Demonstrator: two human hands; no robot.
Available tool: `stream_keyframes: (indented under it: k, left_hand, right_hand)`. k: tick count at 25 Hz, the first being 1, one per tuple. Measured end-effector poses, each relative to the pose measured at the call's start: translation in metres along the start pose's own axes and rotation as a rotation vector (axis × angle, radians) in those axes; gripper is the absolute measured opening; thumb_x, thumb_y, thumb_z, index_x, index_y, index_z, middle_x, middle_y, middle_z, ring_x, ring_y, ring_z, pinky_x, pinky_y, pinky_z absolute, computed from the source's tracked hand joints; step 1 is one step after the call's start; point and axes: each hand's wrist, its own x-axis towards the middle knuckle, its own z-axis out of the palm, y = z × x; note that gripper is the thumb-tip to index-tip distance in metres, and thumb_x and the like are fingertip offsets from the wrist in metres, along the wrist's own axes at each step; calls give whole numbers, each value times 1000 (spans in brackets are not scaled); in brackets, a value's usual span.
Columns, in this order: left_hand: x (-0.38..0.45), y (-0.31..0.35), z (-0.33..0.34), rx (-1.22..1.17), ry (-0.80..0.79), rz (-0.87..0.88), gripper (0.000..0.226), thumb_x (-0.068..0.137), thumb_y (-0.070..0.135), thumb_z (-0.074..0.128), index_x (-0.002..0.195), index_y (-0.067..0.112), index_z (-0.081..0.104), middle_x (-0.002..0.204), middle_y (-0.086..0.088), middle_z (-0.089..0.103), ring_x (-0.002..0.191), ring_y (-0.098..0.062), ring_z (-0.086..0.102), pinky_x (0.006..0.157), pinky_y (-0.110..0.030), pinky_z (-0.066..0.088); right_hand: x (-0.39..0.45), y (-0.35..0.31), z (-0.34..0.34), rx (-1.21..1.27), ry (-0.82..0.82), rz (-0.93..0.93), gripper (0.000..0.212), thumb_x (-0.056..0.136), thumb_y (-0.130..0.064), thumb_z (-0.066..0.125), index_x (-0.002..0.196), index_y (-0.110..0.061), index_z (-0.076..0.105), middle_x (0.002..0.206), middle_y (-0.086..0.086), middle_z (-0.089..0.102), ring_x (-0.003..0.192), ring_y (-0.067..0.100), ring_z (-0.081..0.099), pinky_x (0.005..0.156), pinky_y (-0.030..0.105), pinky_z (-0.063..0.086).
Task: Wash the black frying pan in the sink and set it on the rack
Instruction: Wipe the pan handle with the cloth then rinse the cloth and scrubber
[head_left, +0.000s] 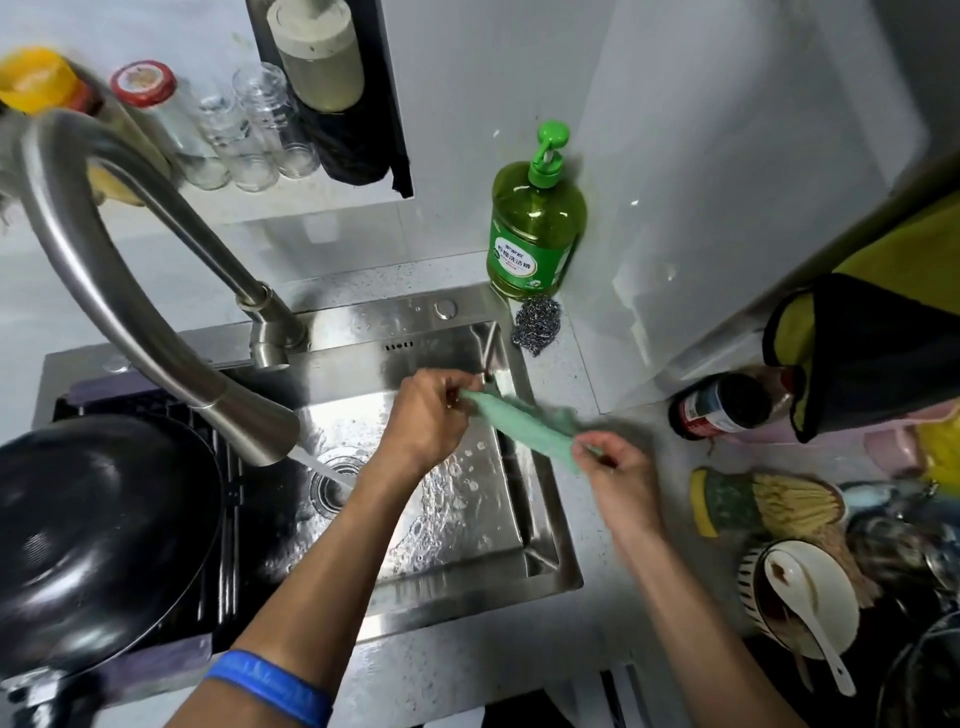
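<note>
- Left hand (423, 415) pinches one end of a green cloth (519, 423); right hand (618, 470) pinches the other, over the sink (545, 525).
- Pan (98, 535) sits on the rack (223, 519), left.
- Tap (156, 332) runs.

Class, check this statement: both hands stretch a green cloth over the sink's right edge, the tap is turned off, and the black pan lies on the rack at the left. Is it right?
Not quite. The head view shows water streaming from the tap toward the drain, so it is on. The rest holds: the left hand and right hand stretch the green cloth, and the black pan lies on the rack.
</note>
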Motion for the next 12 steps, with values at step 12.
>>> stream_keyframes:
  k: [12]
  left_hand:
    - [40,-5,88,-122,-93,-43,37,86,0,61,120,15,65,120,-8,59,99,-22,62,90,-35,52]
  right_hand:
    - [28,40,10,-844,116,-539,32,89,-15,47,111,-5,68,112,16,67,104,36,61,90,42,52]
